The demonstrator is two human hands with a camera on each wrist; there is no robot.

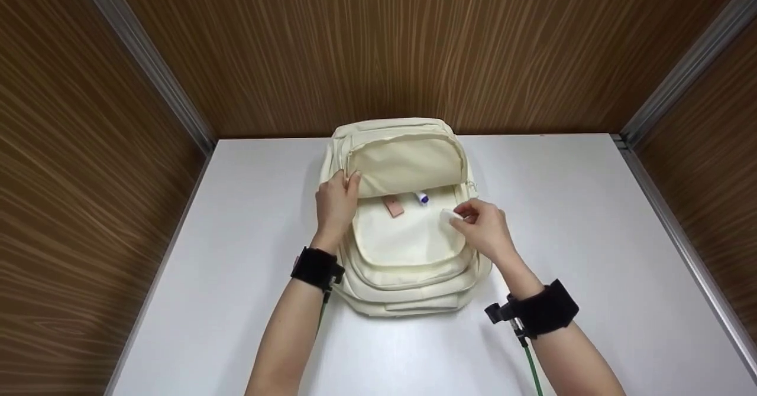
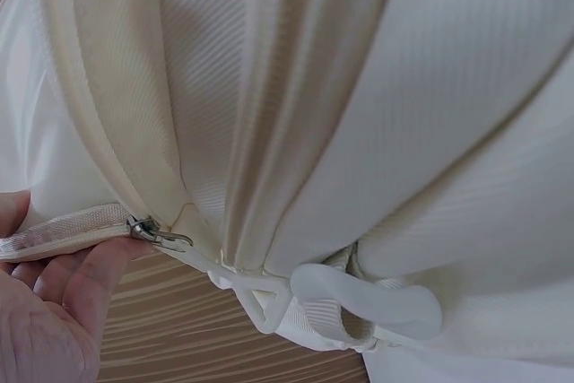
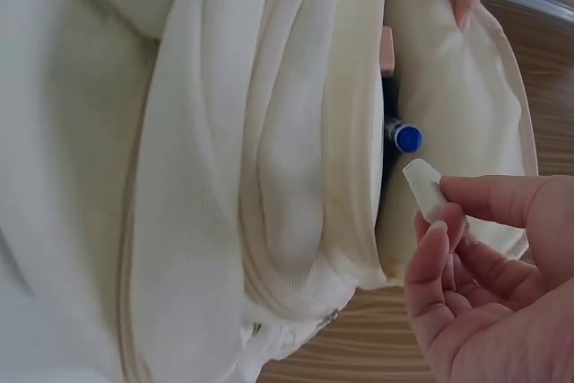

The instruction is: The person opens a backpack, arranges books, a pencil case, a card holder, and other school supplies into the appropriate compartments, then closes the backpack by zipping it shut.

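Observation:
A cream backpack (image 1: 408,248) lies flat on the white table (image 1: 591,236), its front pocket unzipped. My left hand (image 1: 336,204) grips the pocket's opened flap edge (image 1: 402,162) at its left corner; the zip end (image 2: 148,230) shows beside my fingers (image 2: 63,293). My right hand (image 1: 482,227) pinches a small white eraser-like piece (image 1: 447,216) (image 3: 423,187) over the pocket's right side. A blue-capped pen tip (image 1: 421,197) (image 3: 406,138) and a pink tag-like piece (image 1: 393,205) stick out of the pocket mouth.
Wood-grain walls (image 1: 378,47) with metal corner strips enclose the table on three sides. A white plastic strap buckle (image 2: 368,298) hangs on the backpack's side. Black wrist bands with green cords sit on both forearms.

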